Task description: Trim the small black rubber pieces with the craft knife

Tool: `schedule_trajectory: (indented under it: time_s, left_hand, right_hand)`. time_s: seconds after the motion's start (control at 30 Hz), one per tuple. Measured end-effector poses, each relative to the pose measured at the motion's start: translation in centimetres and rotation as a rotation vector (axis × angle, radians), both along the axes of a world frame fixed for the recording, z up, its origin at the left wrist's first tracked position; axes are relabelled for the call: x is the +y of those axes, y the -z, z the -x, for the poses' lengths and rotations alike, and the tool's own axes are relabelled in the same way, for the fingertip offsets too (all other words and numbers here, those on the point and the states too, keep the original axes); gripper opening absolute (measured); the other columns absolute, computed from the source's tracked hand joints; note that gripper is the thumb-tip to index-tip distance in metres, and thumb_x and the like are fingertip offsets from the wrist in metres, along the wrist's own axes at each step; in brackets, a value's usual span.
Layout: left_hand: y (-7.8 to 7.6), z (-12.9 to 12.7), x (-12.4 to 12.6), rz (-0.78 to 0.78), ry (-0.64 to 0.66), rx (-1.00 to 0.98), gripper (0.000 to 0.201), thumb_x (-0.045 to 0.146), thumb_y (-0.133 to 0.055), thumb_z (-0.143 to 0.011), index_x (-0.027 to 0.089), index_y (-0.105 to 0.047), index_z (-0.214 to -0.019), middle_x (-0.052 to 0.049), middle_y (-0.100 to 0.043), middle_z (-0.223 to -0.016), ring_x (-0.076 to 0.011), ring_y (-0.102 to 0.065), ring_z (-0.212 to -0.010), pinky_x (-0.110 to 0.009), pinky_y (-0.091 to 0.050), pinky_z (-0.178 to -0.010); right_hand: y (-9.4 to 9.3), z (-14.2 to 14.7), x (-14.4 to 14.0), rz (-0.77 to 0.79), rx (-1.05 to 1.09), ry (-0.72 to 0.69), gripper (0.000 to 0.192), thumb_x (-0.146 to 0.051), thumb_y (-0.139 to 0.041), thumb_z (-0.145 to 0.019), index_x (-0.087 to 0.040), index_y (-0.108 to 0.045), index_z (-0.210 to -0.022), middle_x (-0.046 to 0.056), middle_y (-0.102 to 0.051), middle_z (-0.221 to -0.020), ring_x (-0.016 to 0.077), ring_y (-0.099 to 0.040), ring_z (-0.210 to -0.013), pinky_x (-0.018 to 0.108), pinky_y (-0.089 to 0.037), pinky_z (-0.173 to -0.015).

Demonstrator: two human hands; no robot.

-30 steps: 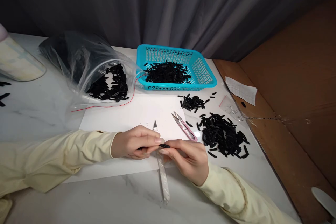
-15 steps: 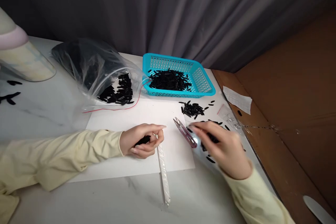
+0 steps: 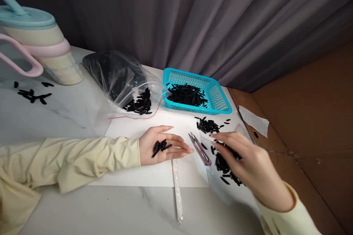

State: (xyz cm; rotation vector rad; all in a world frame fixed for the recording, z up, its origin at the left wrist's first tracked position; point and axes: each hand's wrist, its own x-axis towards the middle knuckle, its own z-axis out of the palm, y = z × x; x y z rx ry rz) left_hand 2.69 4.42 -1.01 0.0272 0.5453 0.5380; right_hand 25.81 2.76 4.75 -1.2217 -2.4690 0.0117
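Observation:
My left hand [image 3: 165, 145] lies palm up over the white paper [image 3: 124, 176], fingers stretched out. Several small, slim black pieces [image 3: 160, 147] rest loose on its palm. Beside its fingertips lie thread snips [image 3: 200, 149] with purple handles and pointed metal blades. My right hand [image 3: 234, 154] hovers above a loose pile of black pieces [image 3: 224, 165] to the right of the snips. Its thumb and forefinger come together in a pinch; what is between them is too small to make out. A white wrapped stick [image 3: 178, 198] runs from under my left hand towards me.
A turquoise basket [image 3: 224, 110] of black pieces stands at the back, beside an open clear bag [image 3: 113, 77] holding more. Another pile [image 3: 208, 125] lies before the basket. At the left stands a cup [image 3: 62, 66] with a pink handle. Cardboard [image 3: 298, 117] borders the right.
My left hand has opened from a curled grip, exposing the pieces on its palm. My right hand stays near the right pile. The whole view has shifted, bringing more of the cup into sight.

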Motion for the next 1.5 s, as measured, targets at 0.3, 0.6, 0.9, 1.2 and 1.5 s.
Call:
schedule_trajectory:
  time_s: [0.3,0.6,0.9,1.2,1.5]
  left_hand:
    - [1.5,0.0,-0.2,-0.067,0.049,-0.227,0.044,0.041,-0.034,-0.086,0.006,-0.059,-0.077,-0.007,-0.058,-0.060,-0.0158,-0.055,-0.056,-0.026,-0.044,-0.058]
    - [1.7,0.1,0.0,-0.070,0.224,-0.222,0.043,0.041,-0.051,-0.080,0.004,-0.054,-0.101,-0.014,-0.067,-0.081,-0.0251,-0.066,-0.085,-0.036,-0.049,-0.083]
    - [2.3,0.1,0.6,-0.258,0.636,-0.172,0.052,0.043,-0.024,-0.091,0.009,-0.063,-0.086,-0.014,-0.067,-0.070,-0.0123,-0.050,-0.030,-0.017,-0.025,-0.017]
    - [1.8,0.6,0.1,-0.341,0.597,-0.125,0.063,0.059,-0.028,-0.085,0.013,-0.057,-0.053,0.002,-0.035,-0.032,-0.0040,-0.015,-0.020,-0.014,-0.006,-0.020]
    - [1.0,0.4,-0.5,-0.499,0.507,0.024,0.050,0.058,-0.058,-0.071,0.015,-0.047,-0.049,0.007,-0.024,-0.024,-0.0045,-0.017,-0.020,-0.012,-0.011,-0.020]
  right_hand:
    - [3.2,8.2,0.0,0.298,0.149,-0.257,0.013,-0.004,-0.053,-0.080,-0.016,-0.058,-0.081,0.009,-0.060,-0.085,0.0209,-0.051,-0.078,0.035,-0.047,-0.068]
    - [2.2,6.8,-0.8,0.564,0.528,-0.088,0.008,-0.016,-0.053,-0.084,-0.020,-0.056,-0.077,0.003,-0.059,-0.072,0.0157,-0.054,-0.069,0.029,-0.045,-0.064]
    - [4.0,6.0,-2.3,1.073,1.323,0.103,0.011,-0.027,-0.069,-0.074,-0.020,-0.061,-0.077,0.001,-0.065,-0.063,0.0136,-0.057,-0.055,0.028,-0.044,-0.054]
    - [6.0,6.1,-2.2,1.318,1.632,0.224,0.022,-0.021,-0.082,-0.057,-0.018,-0.060,-0.055,-0.005,-0.064,-0.067,0.0049,-0.049,-0.050,0.020,-0.039,-0.054]
    - [5.4,6.9,-2.7,1.294,1.516,0.229,0.017,-0.029,-0.074,-0.068,-0.016,-0.066,-0.060,0.000,-0.065,-0.056,0.0075,-0.048,-0.045,0.022,-0.038,-0.046]
